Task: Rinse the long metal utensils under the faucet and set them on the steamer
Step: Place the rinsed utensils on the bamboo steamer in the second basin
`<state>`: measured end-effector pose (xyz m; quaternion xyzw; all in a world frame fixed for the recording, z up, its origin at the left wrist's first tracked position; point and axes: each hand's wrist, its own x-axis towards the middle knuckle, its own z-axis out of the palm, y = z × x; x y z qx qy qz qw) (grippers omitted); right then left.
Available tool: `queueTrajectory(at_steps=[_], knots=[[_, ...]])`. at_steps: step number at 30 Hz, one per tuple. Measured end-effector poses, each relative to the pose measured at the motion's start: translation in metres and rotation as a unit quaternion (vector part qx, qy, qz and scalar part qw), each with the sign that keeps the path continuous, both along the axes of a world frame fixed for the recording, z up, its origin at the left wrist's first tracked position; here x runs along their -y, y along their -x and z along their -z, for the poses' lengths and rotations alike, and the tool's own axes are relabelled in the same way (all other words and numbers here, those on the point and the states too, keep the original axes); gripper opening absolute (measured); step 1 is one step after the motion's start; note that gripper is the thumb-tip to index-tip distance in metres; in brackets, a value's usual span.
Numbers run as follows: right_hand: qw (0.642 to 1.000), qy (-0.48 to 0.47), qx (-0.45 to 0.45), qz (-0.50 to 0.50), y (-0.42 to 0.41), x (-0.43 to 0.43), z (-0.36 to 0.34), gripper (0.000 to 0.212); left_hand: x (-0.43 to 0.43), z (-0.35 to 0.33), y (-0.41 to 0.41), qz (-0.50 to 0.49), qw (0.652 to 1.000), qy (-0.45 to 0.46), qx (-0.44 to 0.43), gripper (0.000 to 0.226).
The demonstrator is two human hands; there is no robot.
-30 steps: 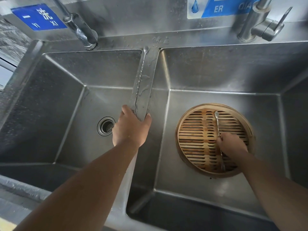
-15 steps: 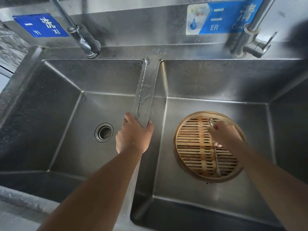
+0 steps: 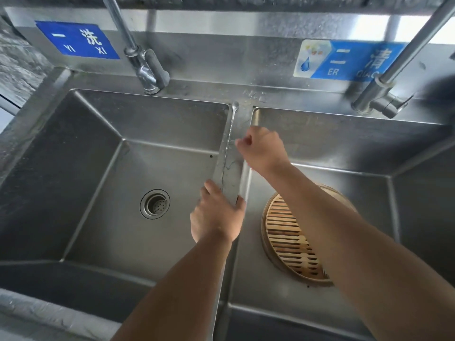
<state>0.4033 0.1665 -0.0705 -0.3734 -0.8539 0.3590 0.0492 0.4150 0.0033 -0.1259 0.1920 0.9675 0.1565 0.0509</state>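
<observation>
Reaching right hand seemingly touches utensil.

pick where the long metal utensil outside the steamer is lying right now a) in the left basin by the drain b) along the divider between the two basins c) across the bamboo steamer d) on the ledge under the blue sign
b: the long metal utensil lies lengthwise on the wet divider between the basins, with the left hand at its near end and the right hand beside it.
</observation>
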Motion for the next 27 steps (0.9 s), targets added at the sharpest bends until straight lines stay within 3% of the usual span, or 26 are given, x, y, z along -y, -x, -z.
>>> queueTrajectory(at_steps=[2, 5, 12, 14, 20, 24, 27], knots=[[0.998, -0.055, 0.015, -0.007, 0.024, 0.005, 0.0, 0.024, -0.001, 0.0, 0.0, 0.004, 1.0, 0.003, -0.001, 0.055], [0.991, -0.1, 0.088, 0.004, 0.044, 0.005, 0.006, 0.044, -0.001, 0.0, 0.0, 0.008, 1.0, 0.005, 0.004, 0.055], [0.984, -0.099, 0.139, 0.048, 0.04, 0.0, 0.016, 0.06, -0.001, 0.0, 0.0, 0.007, 1.0, 0.009, 0.006, 0.059], [0.985, -0.062, 0.146, 0.063, 0.033, -0.001, 0.019, 0.065, -0.001, 0.001, 0.0, 0.008, 1.0, 0.007, 0.004, 0.061], [0.99, 0.049, 0.124, 0.035, 0.017, -0.017, 0.019, 0.029, -0.001, 0.0, 0.0, 0.01, 1.0, 0.001, 0.006, 0.057], [0.979, 0.194, 0.029, 0.058, 0.01, -0.021, 0.024, 0.029, -0.001, 0.0, 0.0, 0.012, 1.0, 0.004, 0.005, 0.056], [0.977, 0.204, -0.008, 0.062, 0.0, -0.023, 0.031, 0.028, -0.001, 0.0, 0.0, 0.014, 1.0, 0.005, 0.003, 0.057]])
